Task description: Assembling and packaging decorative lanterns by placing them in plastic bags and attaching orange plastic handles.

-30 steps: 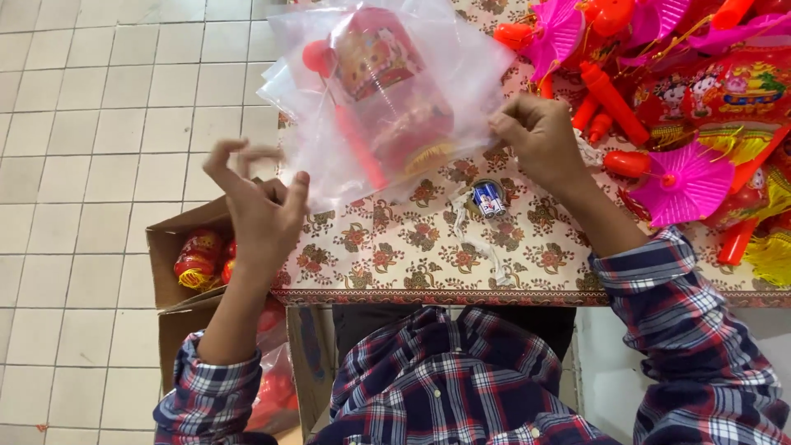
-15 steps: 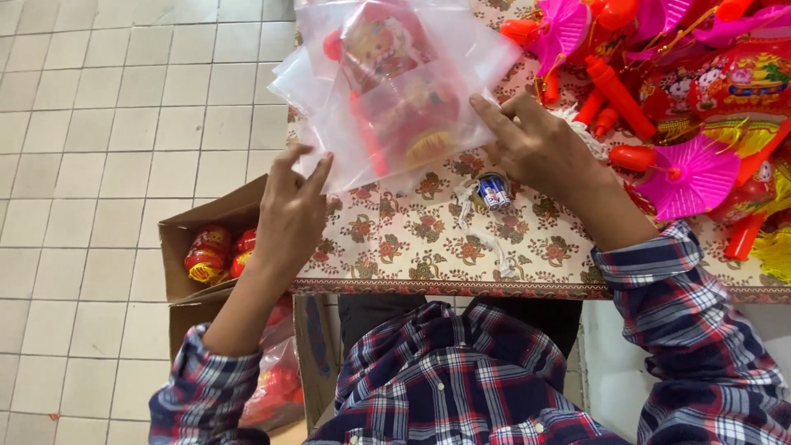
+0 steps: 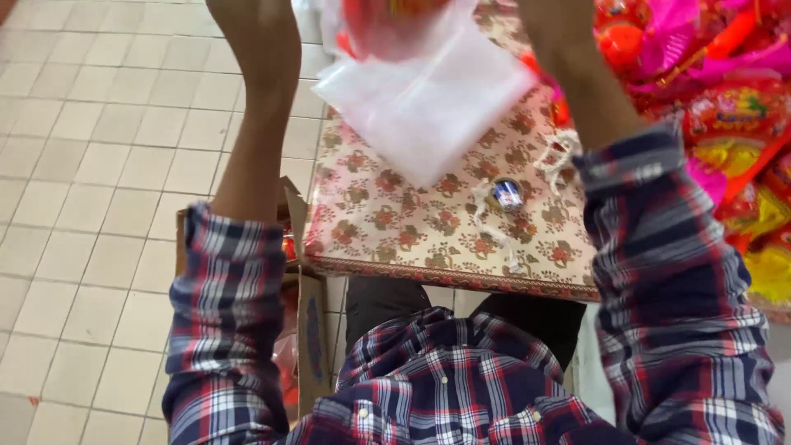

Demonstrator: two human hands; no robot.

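**Clear plastic bag lifted above the table**

The clear plastic bag (image 3: 428,91) with red contents hung above the floral-patterned table (image 3: 412,222), both forearms raised beside it. Both hands lay outside the frame, so their grip couldn't be told.

Tablecloth (image 3: 395,222) front open (small capsule (image 3: 507,194) aside); toy pile (image 3: 725,107) blocks right.

One head-worn camera looks steeply down, close over the patterned table (image 3: 428,222).
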